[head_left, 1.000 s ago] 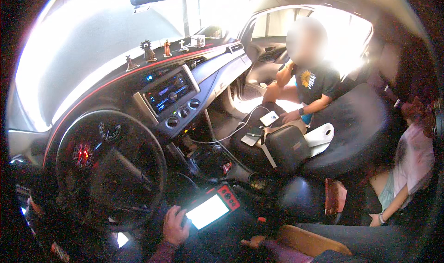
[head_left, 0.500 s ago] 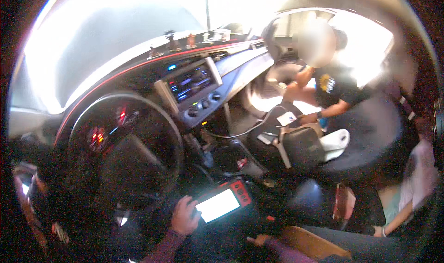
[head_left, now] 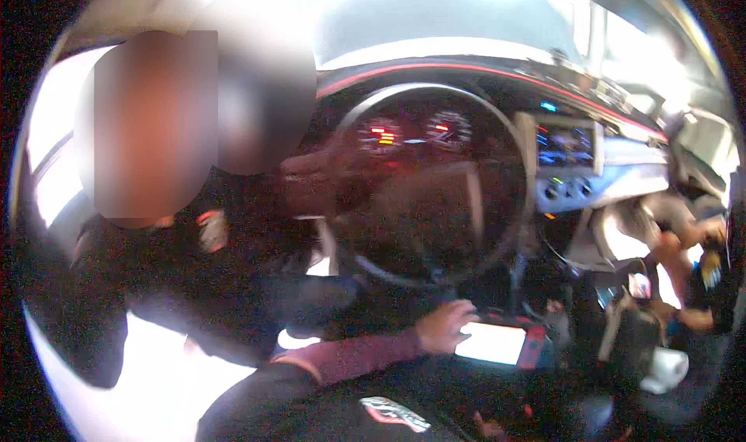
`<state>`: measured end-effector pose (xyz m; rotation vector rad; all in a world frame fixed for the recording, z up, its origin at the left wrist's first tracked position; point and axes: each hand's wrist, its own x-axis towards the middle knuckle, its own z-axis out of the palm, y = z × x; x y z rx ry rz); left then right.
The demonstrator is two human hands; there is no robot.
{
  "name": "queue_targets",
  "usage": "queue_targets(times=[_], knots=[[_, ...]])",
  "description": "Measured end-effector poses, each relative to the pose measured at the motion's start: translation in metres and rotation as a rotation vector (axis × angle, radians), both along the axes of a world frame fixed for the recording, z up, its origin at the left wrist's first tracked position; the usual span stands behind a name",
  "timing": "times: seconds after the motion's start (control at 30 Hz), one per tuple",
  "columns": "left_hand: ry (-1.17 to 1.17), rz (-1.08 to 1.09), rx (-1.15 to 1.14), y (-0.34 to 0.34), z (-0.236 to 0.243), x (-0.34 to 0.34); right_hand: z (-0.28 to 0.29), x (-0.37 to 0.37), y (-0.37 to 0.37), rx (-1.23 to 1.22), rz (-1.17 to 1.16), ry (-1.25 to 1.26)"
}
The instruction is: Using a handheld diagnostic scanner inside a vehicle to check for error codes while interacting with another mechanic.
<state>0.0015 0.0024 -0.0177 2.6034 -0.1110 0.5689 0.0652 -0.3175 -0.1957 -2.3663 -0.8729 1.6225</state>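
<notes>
Below the steering wheel (head_left: pixel 435 186), my left hand (head_left: pixel 448 328) grips the left edge of a red-and-black handheld tablet device (head_left: pixel 491 344). Its screen glows plain white, too bright to read, and buttons line the red right end. The thumb and fingers wrap that edge, partly hidden against the glare. My right hand (head_left: pixel 488 426) shows dimly at the lower edge, below the device and apart from it; darkness and blur hide its fingers.
A person (head_left: pixel 179 263) in dark clothing leans in at the left door. The dashboard console (head_left: pixel 567 151) has a lit screen and knobs. Far right, another person's hand (head_left: pixel 695 318) is near a phone (head_left: pixel 639 285). A white roll-like object (head_left: pixel 665 370) lies by the passenger seat.
My view has swung left, so the wheel and console sit further right and the person at the door has come into sight. My left hand still holds the device.
</notes>
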Motion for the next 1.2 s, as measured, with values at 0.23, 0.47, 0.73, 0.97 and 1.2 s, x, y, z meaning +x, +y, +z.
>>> queue_targets(times=[0.23, 0.47, 0.73, 0.97, 1.2], knots=[[0.068, 0.047, -0.063, -0.006, 0.013, 0.000, 0.002, 0.017, 0.088, 0.002, 0.252, -0.018], [0.107, 0.029, -0.066, -0.004, 0.021, 0.001, 0.007, 0.034, 0.086, -0.065, 0.239, -0.038], [0.109, 0.047, -0.095, -0.007, 0.019, -0.004, 0.010, 0.035, 0.080, -0.138, 0.221, -0.050], [0.060, 0.022, -0.108, -0.006, 0.004, 0.000, 0.004, 0.030, 0.065, -0.206, 0.166, -0.015], [-0.015, 0.090, -0.043, 0.002, 0.012, -0.003, -0.017, 0.003, -0.033, -0.350, -0.075, 0.064]])
